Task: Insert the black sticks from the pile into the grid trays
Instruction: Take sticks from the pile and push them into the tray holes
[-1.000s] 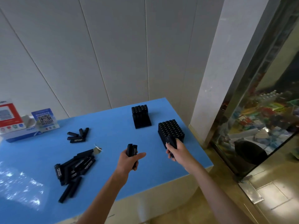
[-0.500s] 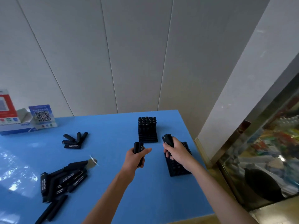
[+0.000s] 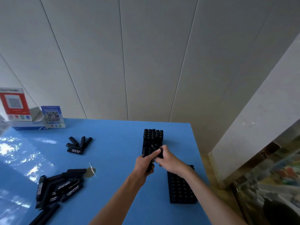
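Gripping a bundle of sticks [image 3: 146, 154], the left hand [image 3: 143, 164] met the right hand [image 3: 168, 160], which pinched one stick [image 3: 154, 147] before the far tray [image 3: 153, 137]; near tray [image 3: 181, 190] lay beside the right wrist, pile [image 3: 60, 186] well left.

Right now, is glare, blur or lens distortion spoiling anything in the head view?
Head view: window glare mottles the glossy blue table at left; wide-angle bending bows the white wall seams; the black sticks in the left hand and right hand merge darkly with the far black grid tray; the right edge smears.
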